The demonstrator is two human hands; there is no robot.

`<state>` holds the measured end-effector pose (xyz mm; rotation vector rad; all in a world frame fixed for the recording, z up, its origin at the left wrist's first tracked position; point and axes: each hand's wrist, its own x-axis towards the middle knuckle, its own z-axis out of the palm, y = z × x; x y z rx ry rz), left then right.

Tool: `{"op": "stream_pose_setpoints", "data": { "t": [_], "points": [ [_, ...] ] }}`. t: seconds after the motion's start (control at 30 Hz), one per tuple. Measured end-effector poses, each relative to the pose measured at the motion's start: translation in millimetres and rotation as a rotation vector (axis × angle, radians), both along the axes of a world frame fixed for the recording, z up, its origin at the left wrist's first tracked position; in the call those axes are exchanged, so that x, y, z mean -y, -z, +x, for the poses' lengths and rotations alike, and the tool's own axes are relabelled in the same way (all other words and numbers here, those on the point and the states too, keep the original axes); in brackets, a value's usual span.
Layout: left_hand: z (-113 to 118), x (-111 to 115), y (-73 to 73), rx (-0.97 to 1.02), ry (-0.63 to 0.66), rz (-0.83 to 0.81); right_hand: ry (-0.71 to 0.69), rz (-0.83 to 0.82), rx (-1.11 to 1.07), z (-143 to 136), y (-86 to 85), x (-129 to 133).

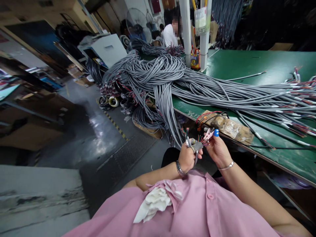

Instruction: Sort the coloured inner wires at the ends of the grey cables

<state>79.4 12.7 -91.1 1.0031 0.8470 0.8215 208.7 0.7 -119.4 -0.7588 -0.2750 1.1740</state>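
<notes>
Gray multicore cable (196,159): in left hand (187,157), just off the tabletop (237,62) | likely light, springy; thin colored wires (200,139) look fragile, so hold the sheathed length | left grip: closed around cable | right hand (219,152): at wires, grip unclear | cable bundle (217,92): on tabletop

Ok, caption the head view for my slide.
Left hand and right hand at thin coloured wires, beside a green table heaped with grey cables.
</notes>
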Motion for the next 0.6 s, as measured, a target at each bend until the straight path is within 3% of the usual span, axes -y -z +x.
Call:
{"op": "stream_pose_setpoints", "data": {
  "t": [0.43,0.6],
  "points": [
    [-4,4,0.7,-0.001,0.008,0.014,-0.165,0.017,-0.123,5,-0.8,9],
    [-14,6,2.2,-0.032,0.018,0.058,-0.333,0.004,-0.104,14,2.2,19]
  ]
}}
